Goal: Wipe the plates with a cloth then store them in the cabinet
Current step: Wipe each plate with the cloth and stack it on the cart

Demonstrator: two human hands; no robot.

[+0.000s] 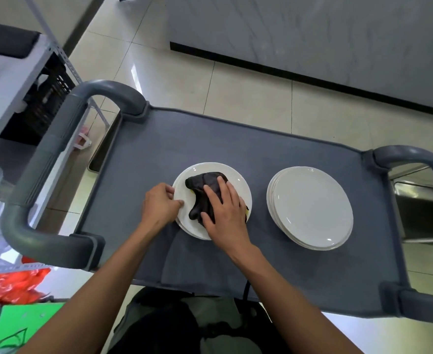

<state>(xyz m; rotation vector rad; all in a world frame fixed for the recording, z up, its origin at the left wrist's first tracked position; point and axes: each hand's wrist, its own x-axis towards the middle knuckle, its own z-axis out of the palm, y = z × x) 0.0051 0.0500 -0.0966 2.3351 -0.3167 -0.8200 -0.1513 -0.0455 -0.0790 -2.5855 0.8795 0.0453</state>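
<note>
Fingers of our right hand (224, 213) pressed flat on the dark cloth (205, 190), its length running toward the cart handle (64, 139); our left hand (160, 204) pinched the plate's (238, 186) rim.

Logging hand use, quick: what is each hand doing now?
Left hand: pinches the plate rim.
Right hand: open, presses the cloth.

Two stacks of plates sit side by side on the cart top (138, 159): the left stack (184, 226) nearer the middle, the right stack (312, 208) apart from it. A cloth (205, 190) lies on the left stack. A shelf rack (11, 80), seemingly, stands left of the cart.
</note>
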